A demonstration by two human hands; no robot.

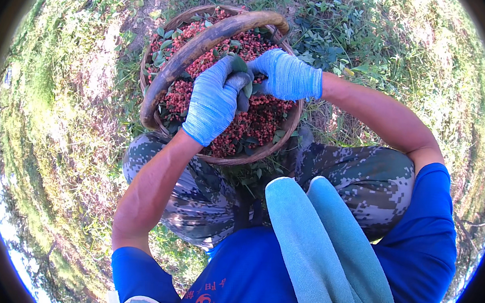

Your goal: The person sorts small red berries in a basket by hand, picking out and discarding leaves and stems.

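Note:
Both my hands, in light blue knit work gloves with grey finger parts, meet over a round wicker basket (pixel 290 131) filled with clusters of small red berries (pixel 256 125) and green leaves. My left hand (pixel 219 96) closes its thumb and fingers on some green leaves (pixel 239 64). Touching or close beside it, my right hand (pixel 278 75) has bent fingers partly hidden among the leaves; what they hold does not show. A thick curved wooden handle (pixel 210 39) arches over the basket, on the far left side of my hands.
The basket stands on grassy ground (pixel 101 80), in front of my bent legs in camouflage trousers (pixel 362 175). Leafy low plants (pixel 324 31) grow beyond it at the right. A light blue towel (pixel 328 248) hangs down over my blue shirt.

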